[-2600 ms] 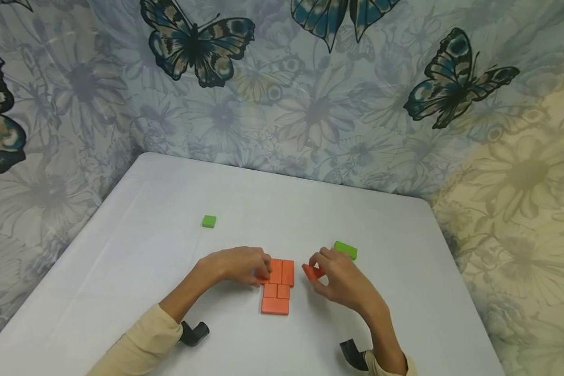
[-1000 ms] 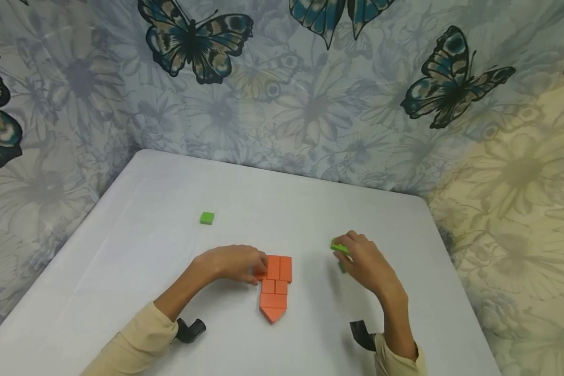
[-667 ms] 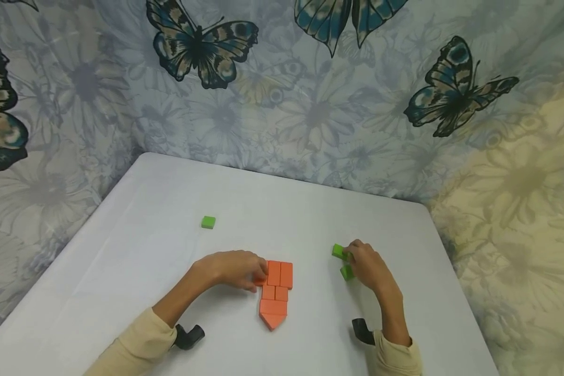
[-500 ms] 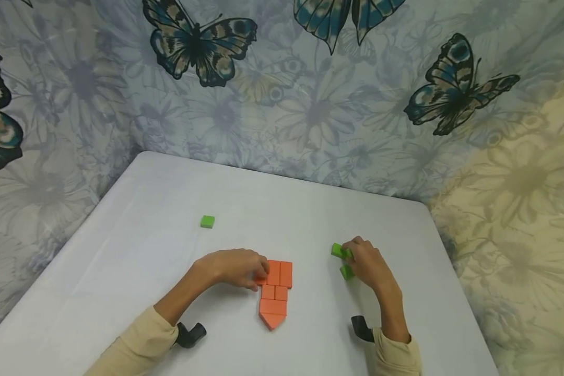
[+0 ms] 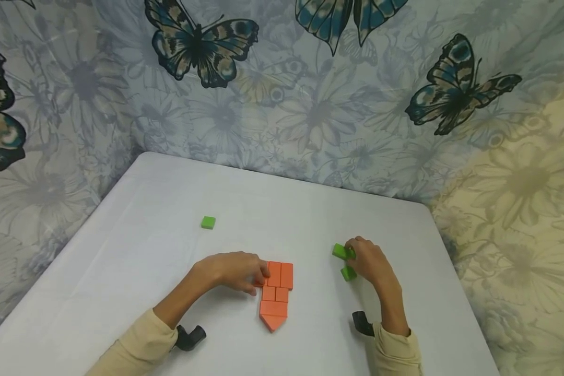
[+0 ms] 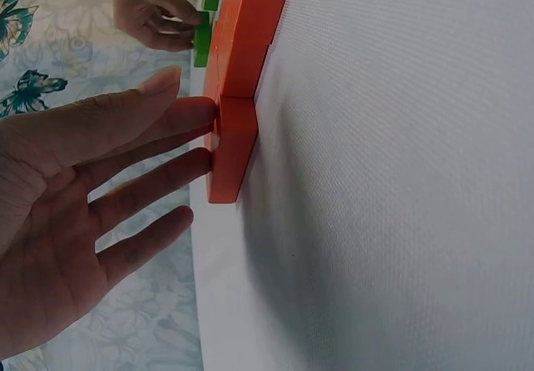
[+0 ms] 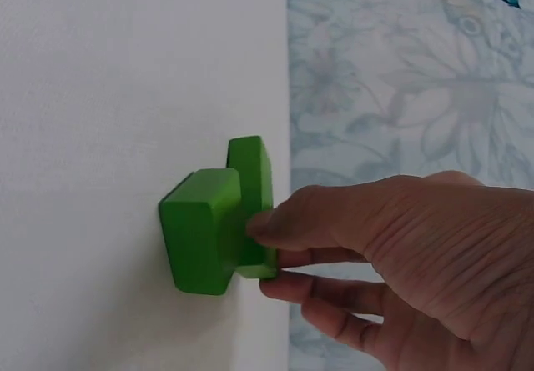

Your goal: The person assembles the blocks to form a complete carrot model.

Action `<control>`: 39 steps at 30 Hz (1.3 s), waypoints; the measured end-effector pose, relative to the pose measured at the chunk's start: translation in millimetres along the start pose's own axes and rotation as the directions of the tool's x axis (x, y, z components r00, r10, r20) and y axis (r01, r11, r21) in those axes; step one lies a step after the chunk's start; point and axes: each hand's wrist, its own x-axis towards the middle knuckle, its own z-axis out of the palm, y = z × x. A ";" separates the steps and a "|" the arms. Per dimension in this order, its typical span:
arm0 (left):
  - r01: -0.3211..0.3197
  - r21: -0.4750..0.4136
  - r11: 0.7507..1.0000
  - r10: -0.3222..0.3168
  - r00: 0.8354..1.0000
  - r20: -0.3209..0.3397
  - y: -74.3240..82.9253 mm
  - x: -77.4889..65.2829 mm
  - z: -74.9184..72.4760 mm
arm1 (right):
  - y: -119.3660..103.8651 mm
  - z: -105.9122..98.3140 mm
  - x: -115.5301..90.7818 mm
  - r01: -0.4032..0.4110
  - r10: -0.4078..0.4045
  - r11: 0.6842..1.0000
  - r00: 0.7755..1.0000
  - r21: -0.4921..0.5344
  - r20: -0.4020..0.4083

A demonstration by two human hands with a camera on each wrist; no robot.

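Observation:
Flat orange blocks lie joined in a figure at mid-table, with a triangular block at the near end. My left hand is at the figure's upper left; in the left wrist view its fingertips touch an end orange block, fingers extended and thumb apart. Right of the figure, my right hand pinches a long green block between thumb and fingers, partly covering it in the head view. Just nearer lies another green block, standing close beside it in the right wrist view.
A small green square block lies apart at the far left of the white table. Butterfly-patterned walls stand behind the table and at its sides. A black wrist mount sits at each sleeve.
My right hand has set the orange triangular block at the figure's near end, then moved right to the green blocks and taken hold of one. The left hand has stayed by the figure.

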 end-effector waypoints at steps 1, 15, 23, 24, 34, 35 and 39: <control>0.005 -0.008 1.000 -0.005 1.000 0.000 0.6 0.0 -0.1 | -0.5 -1.0 -0.3 -0.001 0.001 1.000 1.000 -0.002 -0.002; 0.066 -0.037 0.997 -0.066 0.998 0.007 1.7 2.3 -1.2 | -65.3 -2.0 21.3 0.302 -0.297 0.949 0.952 0.089 -0.070; 0.041 -0.011 0.999 -0.041 0.999 0.016 2.1 4.6 -3.4 | -105.3 20.4 42.3 0.427 -0.428 0.902 0.904 0.067 0.010; 0.039 -0.004 0.999 -0.039 0.999 0.018 1.8 5.1 -3.6 | -107.2 22.7 44.0 0.420 -0.423 0.905 0.906 0.071 0.029; 0.050 -0.005 0.999 -0.050 0.998 0.023 0.9 6.4 -2.8 | -113.4 24.8 48.6 0.383 -0.403 0.913 0.898 0.139 0.177; 0.051 -0.007 0.999 -0.051 0.998 0.024 0.6 6.5 -2.6 | -113.9 24.6 48.6 0.387 -0.411 0.909 0.894 0.154 0.180; 0.053 -0.013 0.999 -0.053 0.998 0.024 0.3 6.6 -2.0 | -115.1 24.0 47.8 0.413 -0.445 0.891 0.875 0.188 0.188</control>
